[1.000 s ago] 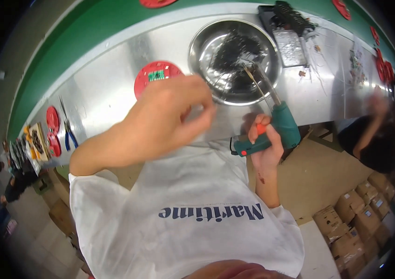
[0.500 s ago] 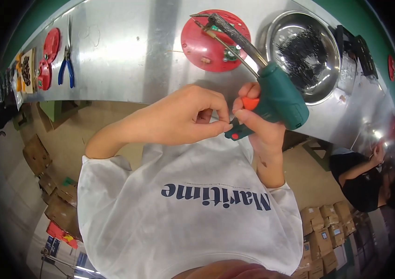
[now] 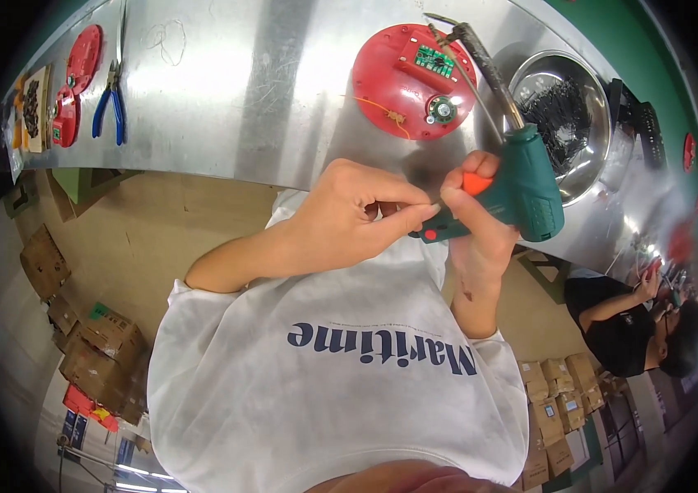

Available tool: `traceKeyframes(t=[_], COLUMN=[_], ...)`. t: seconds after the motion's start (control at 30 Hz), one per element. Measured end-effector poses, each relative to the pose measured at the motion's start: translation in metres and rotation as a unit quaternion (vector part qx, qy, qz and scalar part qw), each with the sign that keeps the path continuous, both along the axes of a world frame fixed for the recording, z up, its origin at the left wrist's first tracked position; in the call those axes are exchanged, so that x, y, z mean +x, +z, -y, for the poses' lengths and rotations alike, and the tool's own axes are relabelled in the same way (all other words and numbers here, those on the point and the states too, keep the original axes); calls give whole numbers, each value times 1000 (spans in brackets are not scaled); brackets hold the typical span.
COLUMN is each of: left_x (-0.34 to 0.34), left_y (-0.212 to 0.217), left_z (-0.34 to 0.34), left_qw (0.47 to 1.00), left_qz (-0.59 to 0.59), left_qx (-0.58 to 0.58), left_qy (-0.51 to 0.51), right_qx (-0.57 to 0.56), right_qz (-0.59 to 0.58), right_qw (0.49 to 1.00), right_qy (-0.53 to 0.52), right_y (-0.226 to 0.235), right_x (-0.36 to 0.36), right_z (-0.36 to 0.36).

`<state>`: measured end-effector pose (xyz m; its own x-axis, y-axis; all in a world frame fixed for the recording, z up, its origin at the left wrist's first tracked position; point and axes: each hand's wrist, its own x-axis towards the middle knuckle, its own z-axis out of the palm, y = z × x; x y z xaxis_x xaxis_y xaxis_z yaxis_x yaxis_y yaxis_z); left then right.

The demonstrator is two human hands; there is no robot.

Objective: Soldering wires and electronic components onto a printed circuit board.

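Right grip [image 3: 485, 223] clasps one soldering gun [image 3: 536, 189] near one steel bowl [image 3: 540, 72]; left grip [image 3: 349, 209] pressed together.

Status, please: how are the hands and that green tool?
Right grip around green soldering gun. Left grip pinched close beside it, contents unclear. Gun's front partly hides red disc.

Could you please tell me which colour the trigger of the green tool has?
The trigger is bright orange-red; the head view shows it best.
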<state>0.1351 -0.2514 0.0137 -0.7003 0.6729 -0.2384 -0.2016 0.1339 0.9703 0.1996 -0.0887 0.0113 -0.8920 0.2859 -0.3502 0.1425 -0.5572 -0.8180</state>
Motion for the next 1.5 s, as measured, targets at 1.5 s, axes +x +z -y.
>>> traceKeyframes(t=[1.5], left_x=[-7], left_y=[-26], left_z=[0], left_qw=[978], left_qz=[-158], left_qx=[-57], left_qy=[123], right_qx=[104], right_qz=[-24], right_qw=[994], right_qy=[-13], right_y=[-18], right_x=[1], right_z=[3])
